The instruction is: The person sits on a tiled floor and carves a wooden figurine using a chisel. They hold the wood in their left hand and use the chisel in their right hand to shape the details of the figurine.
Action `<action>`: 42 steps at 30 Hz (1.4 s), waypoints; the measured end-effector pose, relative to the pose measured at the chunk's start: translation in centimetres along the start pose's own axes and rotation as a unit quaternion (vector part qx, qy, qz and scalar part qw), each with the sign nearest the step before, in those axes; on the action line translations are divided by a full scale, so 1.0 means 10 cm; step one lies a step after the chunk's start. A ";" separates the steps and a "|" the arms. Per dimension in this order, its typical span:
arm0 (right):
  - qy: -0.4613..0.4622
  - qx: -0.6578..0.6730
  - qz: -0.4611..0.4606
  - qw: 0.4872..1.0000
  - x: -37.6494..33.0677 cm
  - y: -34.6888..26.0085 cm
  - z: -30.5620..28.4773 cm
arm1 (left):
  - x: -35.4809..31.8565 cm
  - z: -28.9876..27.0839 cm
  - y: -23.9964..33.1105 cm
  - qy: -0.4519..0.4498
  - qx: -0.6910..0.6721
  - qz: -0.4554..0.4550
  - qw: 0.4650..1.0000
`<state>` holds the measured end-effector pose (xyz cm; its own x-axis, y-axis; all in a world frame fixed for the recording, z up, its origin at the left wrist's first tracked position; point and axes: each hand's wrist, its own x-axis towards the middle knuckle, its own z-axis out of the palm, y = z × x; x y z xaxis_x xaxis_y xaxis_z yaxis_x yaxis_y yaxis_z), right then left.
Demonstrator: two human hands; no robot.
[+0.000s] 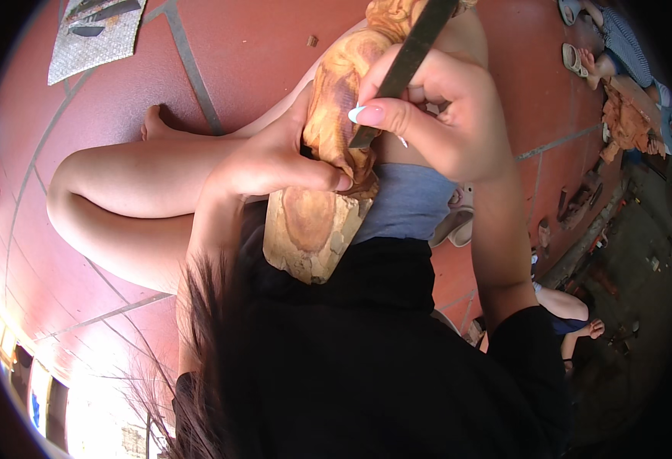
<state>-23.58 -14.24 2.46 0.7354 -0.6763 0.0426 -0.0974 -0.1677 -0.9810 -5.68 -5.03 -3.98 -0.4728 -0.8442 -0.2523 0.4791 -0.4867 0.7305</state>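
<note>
A carved wooden figure (327, 118), yellowish with darker brown grain, lies across my lap and ends toward me in an uncarved block base (309, 229). Wrapped around its lower part, just above that base, is my left hand (263, 161), with the thumb pressed on the wood. My right hand (450, 115) pinches a flat, dark metal blade (412, 57) between thumb and fingers. The blade's lower end touches or nearly touches the carving close to my left thumb; I cannot tell which. Its upper end runs past the top of the view.
On the red tiled floor (267, 46), a pale mat (72, 57) at the far left bears several dark blades. At the right are other people's limbs, a reddish-brown carved wooden piece (625, 115) and sandals (574, 60). A small wood chip (312, 40) lies ahead.
</note>
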 end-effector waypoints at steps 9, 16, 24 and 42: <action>-0.017 -0.005 0.034 0.999 0.04 -0.04 -0.01 | -0.01 -0.03 0.03 -0.014 0.010 -0.010 1.000; 0.025 -0.022 0.002 0.999 0.21 -0.07 -0.06 | 0.00 -0.02 0.08 -0.036 0.025 -0.017 0.999; 0.145 0.026 0.021 0.989 0.02 -0.44 -0.14 | -0.12 0.04 -0.01 0.051 -0.010 0.020 0.998; 0.282 0.220 -0.034 0.933 -0.10 -0.52 0.40 | 0.12 0.24 0.33 0.170 -0.094 0.281 0.940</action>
<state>-21.11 -9.82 6.78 0.2478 -0.9657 0.0783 0.3124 0.0032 -0.9499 -6.47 -7.11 -0.35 0.1424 -0.9872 -0.0723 0.7196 0.0531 0.6923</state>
